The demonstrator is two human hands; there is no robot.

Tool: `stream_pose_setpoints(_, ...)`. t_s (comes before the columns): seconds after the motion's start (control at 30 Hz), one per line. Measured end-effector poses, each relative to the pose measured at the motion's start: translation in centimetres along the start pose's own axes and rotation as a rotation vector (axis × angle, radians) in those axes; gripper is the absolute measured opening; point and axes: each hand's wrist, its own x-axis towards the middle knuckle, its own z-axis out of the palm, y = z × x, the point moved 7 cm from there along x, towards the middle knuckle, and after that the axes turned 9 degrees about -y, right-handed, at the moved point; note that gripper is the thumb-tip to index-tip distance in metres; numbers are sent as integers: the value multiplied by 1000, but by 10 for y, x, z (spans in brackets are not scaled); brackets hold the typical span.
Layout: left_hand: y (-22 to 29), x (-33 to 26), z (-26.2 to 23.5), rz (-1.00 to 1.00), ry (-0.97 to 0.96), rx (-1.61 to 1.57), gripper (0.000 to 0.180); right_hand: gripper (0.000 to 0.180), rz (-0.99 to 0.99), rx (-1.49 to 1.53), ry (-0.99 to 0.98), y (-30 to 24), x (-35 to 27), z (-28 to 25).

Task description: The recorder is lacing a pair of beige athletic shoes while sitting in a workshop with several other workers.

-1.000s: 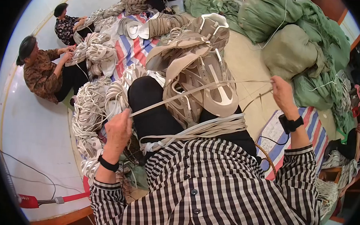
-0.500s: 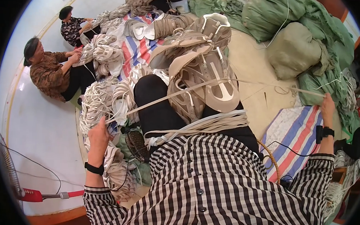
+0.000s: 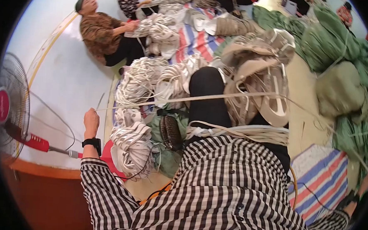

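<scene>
A flat beige shoelace (image 3: 210, 97) is stretched wide across my lap, passing through the front of a beige and white shoe upper (image 3: 275, 105) near my knees. My left hand (image 3: 91, 123) is closed on one end of it, out to the left. Toward the right rim my right hand (image 3: 365, 183) has the other end; its fingers are dim and partly hidden there. More shoe uppers are stacked beyond the front one. A bundle of pale laces (image 3: 253, 134) lies over my thighs.
Piles of white shoe uppers (image 3: 132, 143) and loose laces (image 3: 140, 81) lie left of my legs. A fan (image 3: 16, 106) stands far left. Green sacks (image 3: 333, 43) fill the far right. A striped sheet (image 3: 320, 176) lies nearby. A co-worker (image 3: 103, 33) sits far left.
My hands have moved farther apart, the left outward and the right down to the rim, with the lace stretched between them. The view has swung left, bringing the fan in more.
</scene>
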Motion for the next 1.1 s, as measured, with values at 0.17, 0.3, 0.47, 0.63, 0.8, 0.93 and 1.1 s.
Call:
stream_pose_setpoints(0.17,-87,-46,32,-230,13,-66,18,35,-22,171,152,-131,114,27)
stream_pose_setpoints(0.3,-96,-74,56,-328,-15,-116,18,36,-33,260,240,-194,183,32)
stream_pose_setpoints(0.47,-126,-114,68,-452,-76,-176,19,36,-23,333,293,-209,224,40)
stream_pose_setpoints(0.63,-139,-131,82,-553,-76,-204,18,36,3,367,307,-211,240,38)
stream_pose_setpoints(0.8,-137,-132,82,-345,189,-162,11,36,102,325,333,-167,216,-9)
stream_pose_setpoints(0.93,-130,-135,89,-366,123,-253,6,36,237,192,347,-85,144,-79)
stream_pose_setpoints(1.1,-130,-133,85,-416,123,-268,13,36,342,164,368,-37,95,-104)
